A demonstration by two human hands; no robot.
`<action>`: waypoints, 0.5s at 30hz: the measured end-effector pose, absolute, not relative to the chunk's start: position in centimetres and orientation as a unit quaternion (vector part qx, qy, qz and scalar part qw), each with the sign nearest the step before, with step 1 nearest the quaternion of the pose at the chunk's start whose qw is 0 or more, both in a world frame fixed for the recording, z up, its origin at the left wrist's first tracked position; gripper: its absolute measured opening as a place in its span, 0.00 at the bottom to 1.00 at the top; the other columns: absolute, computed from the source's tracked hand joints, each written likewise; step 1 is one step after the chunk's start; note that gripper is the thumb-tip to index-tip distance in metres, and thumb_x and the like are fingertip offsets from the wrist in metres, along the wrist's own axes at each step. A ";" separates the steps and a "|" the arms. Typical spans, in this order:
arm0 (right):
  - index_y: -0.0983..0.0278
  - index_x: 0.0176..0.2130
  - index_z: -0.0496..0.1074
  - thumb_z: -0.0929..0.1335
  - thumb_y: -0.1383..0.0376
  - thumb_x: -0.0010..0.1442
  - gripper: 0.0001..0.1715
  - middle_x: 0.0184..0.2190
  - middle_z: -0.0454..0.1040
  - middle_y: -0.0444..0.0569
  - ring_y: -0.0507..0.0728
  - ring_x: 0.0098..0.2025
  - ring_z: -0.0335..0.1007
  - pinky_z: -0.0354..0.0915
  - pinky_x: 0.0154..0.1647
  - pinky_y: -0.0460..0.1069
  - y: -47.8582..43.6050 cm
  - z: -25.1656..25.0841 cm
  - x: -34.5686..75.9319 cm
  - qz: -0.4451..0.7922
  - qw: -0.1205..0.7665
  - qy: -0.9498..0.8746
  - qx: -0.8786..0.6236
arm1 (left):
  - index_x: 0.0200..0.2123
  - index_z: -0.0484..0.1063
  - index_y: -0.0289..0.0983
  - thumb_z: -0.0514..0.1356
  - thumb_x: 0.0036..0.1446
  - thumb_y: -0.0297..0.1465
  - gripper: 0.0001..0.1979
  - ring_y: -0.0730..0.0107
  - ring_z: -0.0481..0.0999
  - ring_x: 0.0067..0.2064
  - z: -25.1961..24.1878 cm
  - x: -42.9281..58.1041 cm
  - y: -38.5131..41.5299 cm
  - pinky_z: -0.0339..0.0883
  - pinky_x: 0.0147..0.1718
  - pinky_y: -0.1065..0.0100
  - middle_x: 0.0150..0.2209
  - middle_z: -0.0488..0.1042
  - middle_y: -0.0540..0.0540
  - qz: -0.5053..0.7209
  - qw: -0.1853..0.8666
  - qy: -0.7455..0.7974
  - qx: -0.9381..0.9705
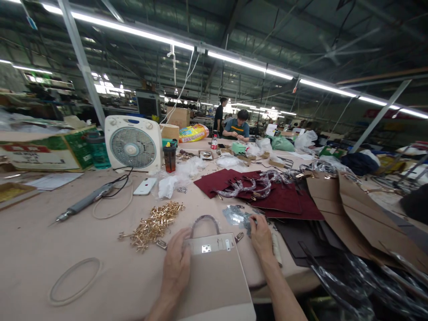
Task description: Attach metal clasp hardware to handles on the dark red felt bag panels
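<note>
Left hand (177,261): open, against beige handbag panel (217,278), best held steady; right hand (262,236): at grey plates (236,216), pinch unclear

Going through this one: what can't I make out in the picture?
All in the head view:
Beige panel: lower end cut off by the bottom edge; left border partly behind the left hand.
Right hand: whether it grips anything; its fingers and blur hide this.
Gold pins: count; small and overlapping.
Phone: screen, face down.
</note>
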State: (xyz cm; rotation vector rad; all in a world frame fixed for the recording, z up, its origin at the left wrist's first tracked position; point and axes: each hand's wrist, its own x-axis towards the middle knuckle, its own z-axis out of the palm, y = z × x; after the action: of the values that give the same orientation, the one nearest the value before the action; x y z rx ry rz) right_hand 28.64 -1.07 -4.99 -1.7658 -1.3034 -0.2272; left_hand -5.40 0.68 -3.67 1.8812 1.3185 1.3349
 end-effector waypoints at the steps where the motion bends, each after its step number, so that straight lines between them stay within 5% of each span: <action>1: 0.60 0.43 0.74 0.60 0.54 0.70 0.19 0.43 0.77 0.55 0.64 0.46 0.72 0.67 0.52 0.57 -1.1 -4.9 28.6 -0.090 0.454 -0.527 -0.713 | 0.57 0.74 0.39 0.52 0.60 0.29 0.22 0.52 0.71 0.64 -3.6 -5.9 0.8 0.62 0.66 0.43 0.60 0.75 0.41 0.484 0.258 0.489 0.679; 6: 0.61 0.51 0.76 0.59 0.53 0.70 0.24 0.48 0.78 0.56 0.64 0.50 0.73 0.65 0.55 0.58 -1.5 -5.0 28.6 -0.069 0.469 -0.519 -0.711 | 0.56 0.74 0.40 0.56 0.55 0.27 0.24 0.51 0.74 0.61 -3.3 -8.8 0.8 0.65 0.64 0.45 0.58 0.76 0.42 0.457 0.270 0.488 0.693; 15: 0.63 0.48 0.78 0.61 0.48 0.68 0.27 0.46 0.81 0.56 0.65 0.47 0.75 0.65 0.51 0.57 -1.6 -5.2 28.8 -0.078 0.468 -0.486 -0.734 | 0.58 0.75 0.40 0.65 0.52 0.25 0.28 0.51 0.69 0.65 -1.7 -9.7 -0.6 0.61 0.68 0.47 0.61 0.74 0.40 0.384 0.269 0.413 0.781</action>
State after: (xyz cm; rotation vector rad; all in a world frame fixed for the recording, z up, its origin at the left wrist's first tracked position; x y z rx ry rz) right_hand 28.78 -1.58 -5.17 -1.8003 -1.1913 -0.1910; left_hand -9.68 -0.59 -1.71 2.1062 1.1142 1.0346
